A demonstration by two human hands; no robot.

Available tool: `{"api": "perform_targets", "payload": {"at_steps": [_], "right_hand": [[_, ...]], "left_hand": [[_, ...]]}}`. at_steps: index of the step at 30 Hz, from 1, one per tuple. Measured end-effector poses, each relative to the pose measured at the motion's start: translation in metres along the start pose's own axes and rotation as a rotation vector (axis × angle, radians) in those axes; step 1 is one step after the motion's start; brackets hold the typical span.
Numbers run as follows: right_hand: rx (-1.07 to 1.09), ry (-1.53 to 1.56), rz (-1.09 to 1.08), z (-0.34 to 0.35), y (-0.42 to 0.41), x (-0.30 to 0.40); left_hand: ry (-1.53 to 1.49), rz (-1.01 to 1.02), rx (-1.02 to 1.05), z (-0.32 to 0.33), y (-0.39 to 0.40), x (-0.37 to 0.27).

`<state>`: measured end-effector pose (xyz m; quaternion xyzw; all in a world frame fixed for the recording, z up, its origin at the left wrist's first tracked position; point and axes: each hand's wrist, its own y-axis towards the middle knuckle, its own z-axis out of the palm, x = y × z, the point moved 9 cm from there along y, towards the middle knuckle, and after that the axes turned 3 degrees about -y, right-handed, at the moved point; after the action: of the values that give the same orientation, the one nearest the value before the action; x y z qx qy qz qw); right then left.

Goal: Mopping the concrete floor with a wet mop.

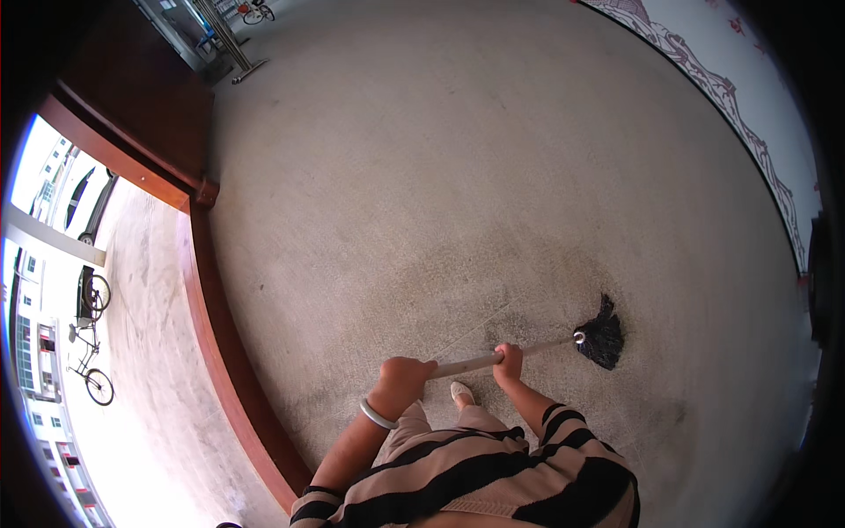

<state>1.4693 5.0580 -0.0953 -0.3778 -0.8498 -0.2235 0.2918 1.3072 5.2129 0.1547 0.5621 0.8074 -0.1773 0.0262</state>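
A mop with a pale handle (465, 365) slants across in front of me. Its dark, stringy mop head (602, 338) rests on the floor to my right. Around the top end of the handle is my left hand (404, 381), with a light bangle (378, 414) on the wrist. Farther down the shaft, my right hand (508, 363) grips it on the side nearer the mop head. A pale shoe (462, 393) of mine stands on the floor below the handle. The floor (455, 290) looks darker, perhaps damp, around the mop.
On the left runs a reddish-brown door frame (228, 317) with a raised sill, beside a dark door panel (145, 92). Outside stand a cargo tricycle (89, 343) and a car (89, 198). A metal stand (231, 43) is at the far left. A wall with painted branches (733, 92) borders the right.
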Motion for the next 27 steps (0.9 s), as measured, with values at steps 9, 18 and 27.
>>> {"api": "perform_targets", "payload": {"at_steps": [9, 18, 27], "right_hand": [[0.264, -0.022, -0.132, 0.116, 0.050, 0.111], [0.712, 0.052, -0.356, 0.274, -0.005, 0.333], [1.157, 0.085, -0.813, 0.368, -0.149, 0.513]], "left_hand": [[0.032, -0.165, -0.139, -0.062, -0.060, 0.110], [-0.001, -0.703, -0.062, -0.084, -0.248, 0.242], [-0.187, -1.262, -0.167, -0.051, -0.424, 0.226]]}}
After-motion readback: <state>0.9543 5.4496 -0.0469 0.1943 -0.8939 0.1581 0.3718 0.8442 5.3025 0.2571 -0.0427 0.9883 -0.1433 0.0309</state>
